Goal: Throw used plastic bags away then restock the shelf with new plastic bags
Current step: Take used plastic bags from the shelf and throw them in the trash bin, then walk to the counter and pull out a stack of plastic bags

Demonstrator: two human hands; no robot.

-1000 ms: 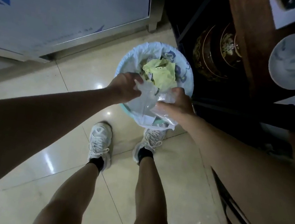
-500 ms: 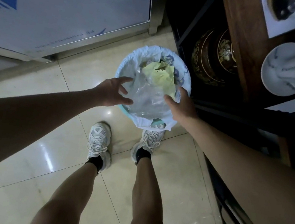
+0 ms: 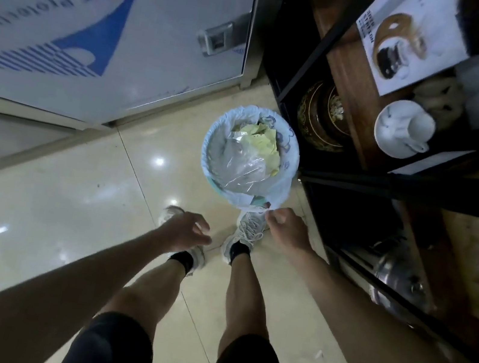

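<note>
**Clear bags in the bin, both hands above the shoes**

The person stands on a glossy tiled floor [image 3: 46, 212], looking straight down at a small round bin [image 3: 292, 171] lined with a pale blue liner [image 3: 210, 148]. The used plastic bags [image 3: 243, 167] lie crumpled inside it, clear and shiny, resting on top of yellow paper scraps [image 3: 262, 144] that fill the far side. The bin sits on the floor just beside a dark shelf unit [image 3: 347, 60].

The left hand [image 3: 184, 229] hangs above the left shoe [image 3: 198, 258], fingers loosely bent and holding nothing. The right hand [image 3: 282, 228] is near the bin's closest edge, just above the right shoe [image 3: 247, 233]; its fingers are curled, close to the liner's overhanging edge, and I cannot tell whether they pinch that edge or merely sit beside it.

On the shelf unit stand a white cup on a saucer [image 3: 405, 130], a printed card showing a coffee maker [image 3: 411, 39], and lower down a dark ornate jar [image 3: 322, 116]. A grey cabinet door with a blue logo [image 3: 97, 40] fills the left.
</note>
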